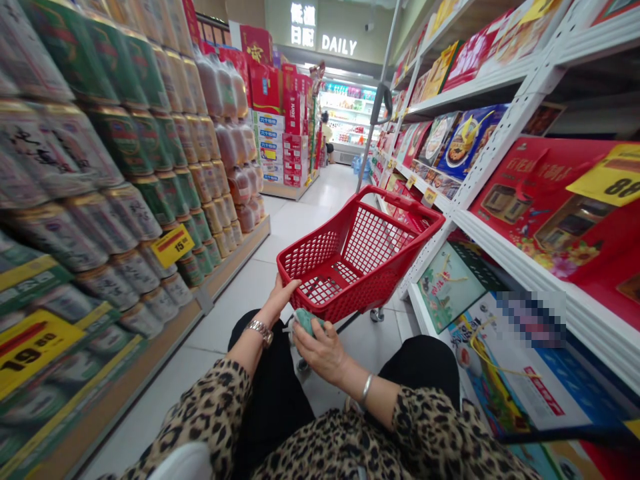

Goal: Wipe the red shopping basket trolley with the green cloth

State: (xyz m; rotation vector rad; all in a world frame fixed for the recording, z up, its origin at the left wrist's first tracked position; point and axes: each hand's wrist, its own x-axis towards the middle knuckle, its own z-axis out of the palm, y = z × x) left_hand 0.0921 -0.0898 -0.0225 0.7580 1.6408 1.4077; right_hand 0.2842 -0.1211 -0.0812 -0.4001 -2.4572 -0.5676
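From my distant seat I start at the left, where stacked packs of cans (75, 227) climb along the aisle, with a yellow price tag (173, 247) reading 15 at their lower edge. Further back I make out red boxes (296, 113) piled on a low platform. Coming nearer, I see a leopard-print sleeve (215, 393), a metal wristwatch (261, 331), and then the left hand (278, 300), its thumb against the near-left corner of the red cart; its other fingers are mostly hidden, so I can't tell how tightly they are bent. Just below that corner, I find a crumpled green bundle (303, 320) held in the curled fingers of the right hand (323, 350), which has a silver bangle (367, 388) on its wrist. The red cart (370, 287) stands tilted across my view in the aisle, a thin pole (370, 143) rising beyond its far edge. On my right, white shelving (490, 153) carries a blue box (465, 143) and a large red gift box (555, 193).
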